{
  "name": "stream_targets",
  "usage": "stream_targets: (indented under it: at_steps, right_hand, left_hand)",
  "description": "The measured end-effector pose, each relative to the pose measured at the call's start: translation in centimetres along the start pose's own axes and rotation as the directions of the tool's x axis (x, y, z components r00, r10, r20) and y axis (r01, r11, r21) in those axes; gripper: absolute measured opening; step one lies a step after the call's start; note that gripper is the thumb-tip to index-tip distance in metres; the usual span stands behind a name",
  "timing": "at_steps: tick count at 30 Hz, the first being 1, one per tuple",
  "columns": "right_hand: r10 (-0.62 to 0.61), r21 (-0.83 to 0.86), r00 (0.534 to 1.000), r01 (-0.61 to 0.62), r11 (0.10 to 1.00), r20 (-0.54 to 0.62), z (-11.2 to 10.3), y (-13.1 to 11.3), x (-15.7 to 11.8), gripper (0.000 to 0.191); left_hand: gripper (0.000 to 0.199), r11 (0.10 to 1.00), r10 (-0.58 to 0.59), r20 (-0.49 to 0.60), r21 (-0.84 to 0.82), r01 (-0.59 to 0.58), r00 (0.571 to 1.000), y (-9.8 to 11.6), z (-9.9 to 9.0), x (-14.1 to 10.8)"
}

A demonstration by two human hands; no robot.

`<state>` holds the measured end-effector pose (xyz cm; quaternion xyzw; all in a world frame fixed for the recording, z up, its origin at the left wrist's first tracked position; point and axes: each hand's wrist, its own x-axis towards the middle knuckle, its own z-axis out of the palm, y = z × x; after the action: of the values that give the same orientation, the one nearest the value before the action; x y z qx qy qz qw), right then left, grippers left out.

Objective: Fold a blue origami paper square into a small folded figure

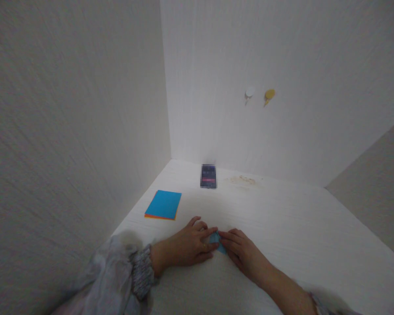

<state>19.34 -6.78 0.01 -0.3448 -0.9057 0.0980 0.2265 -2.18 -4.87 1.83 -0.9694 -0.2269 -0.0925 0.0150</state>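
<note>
A small folded piece of light blue paper (214, 238) lies on the white tabletop (282, 245), partly covered by my fingers. My left hand (197, 243) comes in from the left, its thumb and index finger closed about the paper and its other fingers curled. On the opposite side, my right hand (238, 247) has its fingers pressed together, with the tips gripping the paper's right edge. The exact folds are too small to make out. Up and to the left of my left hand rests a stack of square coloured paper (164, 204), blue on top with orange edges beneath.
A dark, blurred phone-like object (209, 176) stands near the back wall (216, 109). Brownish marks (242, 180) stain the tabletop to its right. A white hook (250, 92) and a yellow hook (269, 94) are on the back wall. Walls enclose both sides.
</note>
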Motion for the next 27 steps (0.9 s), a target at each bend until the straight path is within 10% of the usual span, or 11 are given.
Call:
stream_targets:
  at_steps: [27]
  right_hand:
    - [-0.029, -0.012, 1.0, 0.029, 1.0, 0.007, -0.66, -0.68, 0.31, 0.022]
  left_hand:
    - [0.028, 1.0, 0.018, -0.026, -0.017, -0.018, 0.999, -0.25, 0.3, -0.1]
